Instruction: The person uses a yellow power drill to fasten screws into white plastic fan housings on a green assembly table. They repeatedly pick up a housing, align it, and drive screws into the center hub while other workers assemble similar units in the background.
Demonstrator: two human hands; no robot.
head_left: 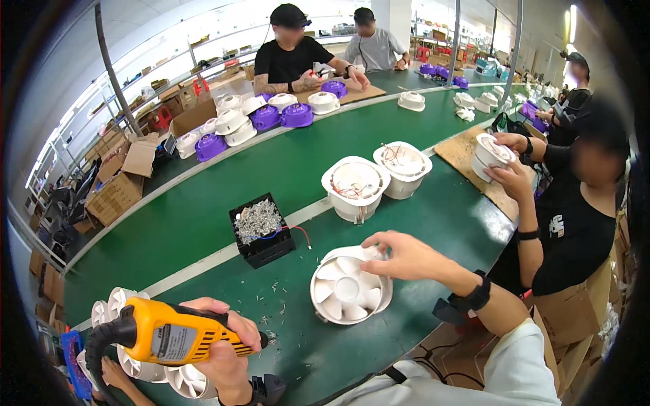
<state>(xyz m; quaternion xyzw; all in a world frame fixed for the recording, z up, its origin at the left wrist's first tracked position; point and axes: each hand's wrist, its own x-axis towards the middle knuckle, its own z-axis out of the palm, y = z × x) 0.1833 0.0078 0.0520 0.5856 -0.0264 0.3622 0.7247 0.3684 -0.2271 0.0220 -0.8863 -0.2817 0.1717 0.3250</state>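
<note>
My left hand [227, 352] is wrapped round a yellow electric screwdriver [172, 336] with a black cord at its rear end; its dark nose points right, low over the bench. In front of me a white fan [347, 289] lies face up, its blades and round hub showing inside the housing. My right hand [406, 257] grips the fan's upper right rim, thumb on the blade side and fingers on the far side. Loose screws [276, 301] are scattered between the screwdriver and the fan. A black box [263, 230] heaped with screws stands beyond, a thin red and blue wire across it.
Two white housings with wires [355, 183] stand beyond the fan. More white fans [186, 380] sit at lower left, beside another person's hand [116, 374]. At right a co-worker [582, 196] holds a white housing [491, 157]. White and purple housings [265, 117] line the far side.
</note>
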